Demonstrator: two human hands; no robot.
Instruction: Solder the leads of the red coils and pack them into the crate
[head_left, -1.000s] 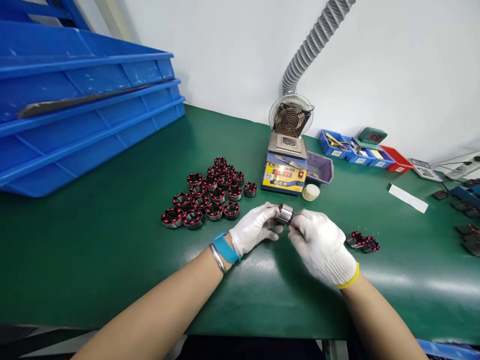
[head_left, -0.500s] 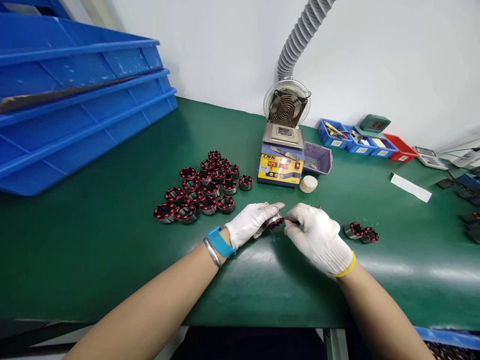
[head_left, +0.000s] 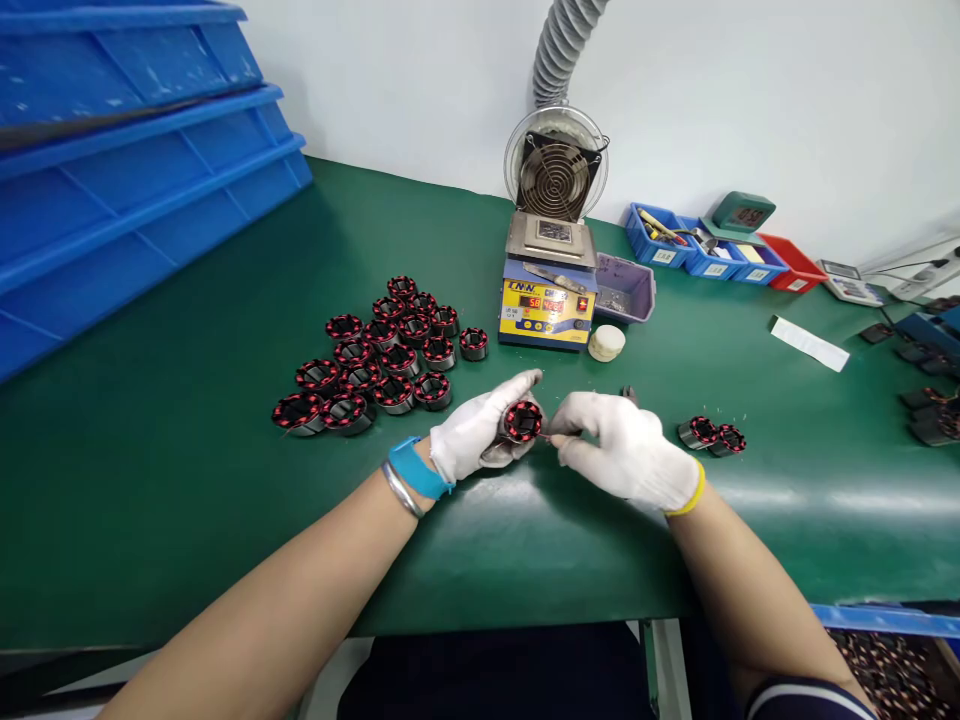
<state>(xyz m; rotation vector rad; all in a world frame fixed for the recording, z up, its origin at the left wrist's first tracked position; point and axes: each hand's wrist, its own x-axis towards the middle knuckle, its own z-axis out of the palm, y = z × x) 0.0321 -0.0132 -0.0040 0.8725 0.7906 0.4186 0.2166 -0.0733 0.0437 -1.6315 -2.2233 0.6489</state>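
A motor stator (head_left: 523, 422), a steel ring with a red and black wound core, is gripped in my left hand (head_left: 480, 430), its open face turned toward me. My right hand (head_left: 619, 445) is closed just beside it, thumb and forefinger pinched together. A thin line, perhaps a wire end, runs between the stator and those fingertips; what they pinch is mostly hidden. Something small and dark (head_left: 628, 395) shows behind my right hand; I cannot make out its kind. Both hands wear white gloves. Several similar stators (head_left: 395, 360) stand grouped on the left, and two more stators (head_left: 712, 434) lie to the right.
Behind my hands stands a solder pot (head_left: 545, 315) with a fan (head_left: 556, 178) and a grey duct. Near it are a purple tray (head_left: 637, 290) and a round pale pad (head_left: 606, 343). Blue bins (head_left: 660, 248) line the wall; stacked blue crates (head_left: 150, 195) rise at left.
My left hand has turned the stator so its wound face shows more. My right hand stays pinched close by. The whole view has shifted slightly.
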